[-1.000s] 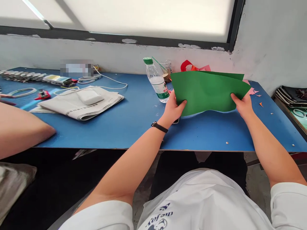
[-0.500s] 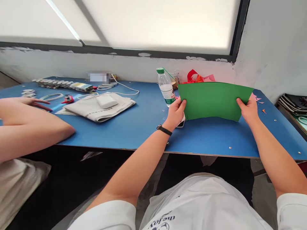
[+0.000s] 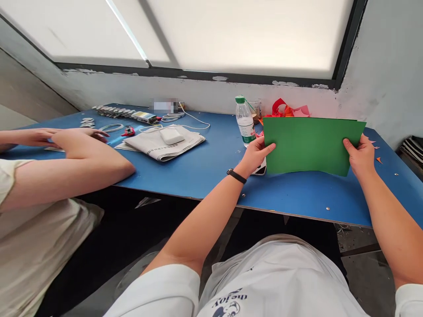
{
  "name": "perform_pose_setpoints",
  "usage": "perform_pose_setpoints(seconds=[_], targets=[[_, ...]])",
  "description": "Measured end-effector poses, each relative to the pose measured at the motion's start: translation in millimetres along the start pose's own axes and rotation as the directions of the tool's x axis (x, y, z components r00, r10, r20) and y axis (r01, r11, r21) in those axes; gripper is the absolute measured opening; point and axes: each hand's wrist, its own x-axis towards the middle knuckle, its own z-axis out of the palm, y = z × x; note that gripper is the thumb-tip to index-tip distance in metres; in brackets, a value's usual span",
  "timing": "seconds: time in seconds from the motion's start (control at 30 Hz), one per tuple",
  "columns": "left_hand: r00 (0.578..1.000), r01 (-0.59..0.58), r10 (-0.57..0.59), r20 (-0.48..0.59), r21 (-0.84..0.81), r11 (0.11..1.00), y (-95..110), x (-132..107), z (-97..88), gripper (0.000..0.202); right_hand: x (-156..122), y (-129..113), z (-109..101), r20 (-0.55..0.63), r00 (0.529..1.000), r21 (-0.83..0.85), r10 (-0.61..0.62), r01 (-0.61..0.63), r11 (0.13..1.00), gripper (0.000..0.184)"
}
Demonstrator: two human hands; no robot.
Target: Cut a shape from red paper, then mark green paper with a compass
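Note:
A sheet of green paper point(image 3: 309, 147) is held up above the blue table, slightly bowed along its lower edge. My left hand point(image 3: 255, 154) grips its left edge, thumb on the near face and fingers behind. On the right edge my right hand point(image 3: 361, 155) pinches it the same way. A second layer seems to show at the top right edge. Just behind my left hand stands a plastic water bottle point(image 3: 245, 123) with a green cap. Part of a phone point(image 3: 261, 168) shows under my left wrist. Red and pink paper pieces point(image 3: 289, 109) lie behind the sheet.
Left on the blue table point(image 3: 211, 169) are a folded newspaper point(image 3: 155, 145) with a white box point(image 3: 172, 136) on it, cables and a red tape dispenser point(image 3: 128, 131). A co-worker's arm point(image 3: 86, 165) rests at the far left. Small paper scraps point(image 3: 379, 160) lie at right.
The camera view has turned left, so everything sits further right. Both hands keep hold of the green paper, whose top edge now looks straighter. More of the co-worker's arms shows.

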Motion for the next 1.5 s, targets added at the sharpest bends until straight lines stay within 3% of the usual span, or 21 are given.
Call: perform_pose_setpoints(seconds=[0.13, 0.37, 0.57, 0.8, 1.13, 1.33, 1.5], targets=[[0.999, 0.046, -0.045, 0.024, -0.071, 0.996, -3.5, -1.8, 1.2, 0.054, -1.9, -2.5, 1.5, 0.017, 1.0, -0.017, 0.0, 0.0, 1.0, 0.047], [0.998, 0.059, -0.05, 0.039, -0.286, 0.956, -0.6, 0.9, 2.2, 0.072, 2.4, 7.0, -6.4, -0.056, 0.998, -0.048, -0.009, 0.006, 0.999, 0.05], [0.993, 0.112, -0.088, 0.083, -0.369, 0.923, 3.8, 0.2, 3.5, 0.063, 2.2, 8.0, -6.1, -0.065, 0.996, -0.109, -0.066, 0.059, 0.992, 0.048], [0.988, 0.124, -0.083, 0.128, -0.356, 0.926, 10.1, -3.4, 4.1, 0.061, 2.5, 4.1, -6.4, -0.076, 0.997, -0.085, -0.034, 0.027, 0.996, 0.048], [0.99, 0.1, -0.064, 0.127, -0.298, 0.949, 3.4, -0.8, 0.3, 0.056, -0.5, -2.3, -6.3, -0.065, 0.996, -0.085, -0.053, 0.048, 0.995, 0.041], [0.988, 0.055, -0.017, 0.152, -0.252, 0.966, 6.7, -3.7, -1.3, 0.063, 0.3, -0.9, -5.6, -0.085, 0.994, -0.101, -0.064, 0.055, 0.993, 0.044], [0.975, 0.016, 0.029, 0.221, -0.202, 0.979, 5.1, -5.0, -1.1, 0.056, -5.7, -11.5, -5.2, -0.067, 0.991, -0.211, -0.115, 0.099, 0.972, 0.037]])
